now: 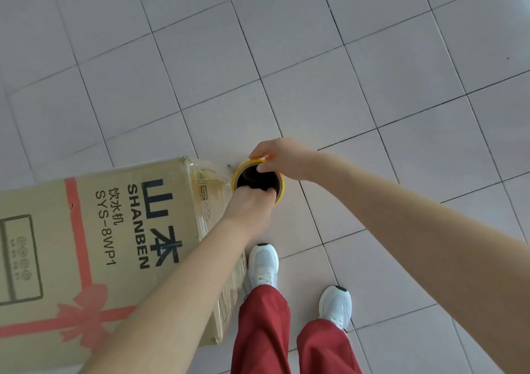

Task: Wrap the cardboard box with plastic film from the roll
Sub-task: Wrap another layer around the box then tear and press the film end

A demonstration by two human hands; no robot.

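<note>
Head view looks down on a long tan cardboard box lying on pale grey floor tiles, printed with a pink ribbon and bow, "山本", "SHANBEN", "饮水机" and "SYS-8WP1". Just off the box's far right corner stands a yellow-rimmed, dark-cored roll of plastic film, seen end-on, with clear film stretched from it onto that corner. The left hand grips the roll's near rim, fingers curled into the core, and the right hand pinches the far rim.

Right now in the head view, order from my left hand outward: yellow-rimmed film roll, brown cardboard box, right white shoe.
1. Yellow-rimmed film roll, gripped by the left hand.
2. Brown cardboard box, just left.
3. Right white shoe, lower right.
</note>
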